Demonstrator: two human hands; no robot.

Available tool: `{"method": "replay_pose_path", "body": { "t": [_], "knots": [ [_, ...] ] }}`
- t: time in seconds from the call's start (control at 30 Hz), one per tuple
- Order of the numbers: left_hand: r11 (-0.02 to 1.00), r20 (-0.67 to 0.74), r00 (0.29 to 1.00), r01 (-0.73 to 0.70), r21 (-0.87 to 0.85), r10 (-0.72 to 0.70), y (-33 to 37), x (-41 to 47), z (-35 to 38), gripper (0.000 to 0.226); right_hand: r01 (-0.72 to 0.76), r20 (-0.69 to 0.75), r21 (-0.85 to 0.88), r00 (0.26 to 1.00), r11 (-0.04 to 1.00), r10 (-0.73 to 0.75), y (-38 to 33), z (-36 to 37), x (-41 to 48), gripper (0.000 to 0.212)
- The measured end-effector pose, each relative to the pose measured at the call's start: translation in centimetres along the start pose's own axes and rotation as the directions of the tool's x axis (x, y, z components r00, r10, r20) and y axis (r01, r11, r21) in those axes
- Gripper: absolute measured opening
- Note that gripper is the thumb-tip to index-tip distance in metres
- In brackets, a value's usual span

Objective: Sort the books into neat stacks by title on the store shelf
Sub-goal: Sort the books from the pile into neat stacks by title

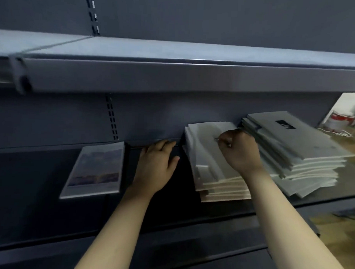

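On the dark store shelf [40, 190] lie three groups of books. A single book with a landscape photo cover [95, 167] lies at the left. In the middle is a pale grey stack [221, 188], fanned and uneven. At the right sits a taller, messy stack of darker grey books [305, 151] with a black mark on the top cover. My left hand [155, 165] rests flat, fingers straight, on a black book [176, 186] between the photo book and the pale stack. My right hand [238, 148] is curled on top of the pale stack, gripping the far part of its top book, whose cover bows upward.
An upper shelf [174, 78] overhangs close above the books. The slotted upright [111, 118] runs down the back panel. Beyond the shelf's right end, a red and white can [338, 121] stands on a wooden floor [339, 250].
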State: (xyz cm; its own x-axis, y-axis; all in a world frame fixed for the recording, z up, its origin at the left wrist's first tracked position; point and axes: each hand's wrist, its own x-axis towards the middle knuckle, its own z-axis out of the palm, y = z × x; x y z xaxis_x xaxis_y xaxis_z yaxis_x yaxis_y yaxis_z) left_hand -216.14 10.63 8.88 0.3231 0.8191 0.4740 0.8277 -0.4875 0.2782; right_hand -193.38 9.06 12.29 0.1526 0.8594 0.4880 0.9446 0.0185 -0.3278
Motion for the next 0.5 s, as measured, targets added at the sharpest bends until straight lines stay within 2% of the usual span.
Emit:
{"method": "replay_pose_path", "body": {
  "t": [0.17,0.3,0.5],
  "knots": [
    [1.000,0.019,1.000,0.006,-0.030,-0.006,5.8,1.1,2.2,0.044,-0.074,0.157,-0.083,0.984,0.994,0.086,6.3,-2.1,-0.3,0.029],
    [0.997,0.055,0.996,0.065,-0.031,-0.064,10.1,1.0,4.1,0.045,-0.114,0.362,-0.054,0.924,0.992,0.126,9.9,-3.1,-0.7,0.045],
    [0.994,0.095,0.990,0.105,-0.024,-0.102,10.6,0.6,3.8,0.049,-0.258,0.401,-0.021,0.883,0.966,0.245,10.0,-2.7,-0.7,0.061]
  ]
}}
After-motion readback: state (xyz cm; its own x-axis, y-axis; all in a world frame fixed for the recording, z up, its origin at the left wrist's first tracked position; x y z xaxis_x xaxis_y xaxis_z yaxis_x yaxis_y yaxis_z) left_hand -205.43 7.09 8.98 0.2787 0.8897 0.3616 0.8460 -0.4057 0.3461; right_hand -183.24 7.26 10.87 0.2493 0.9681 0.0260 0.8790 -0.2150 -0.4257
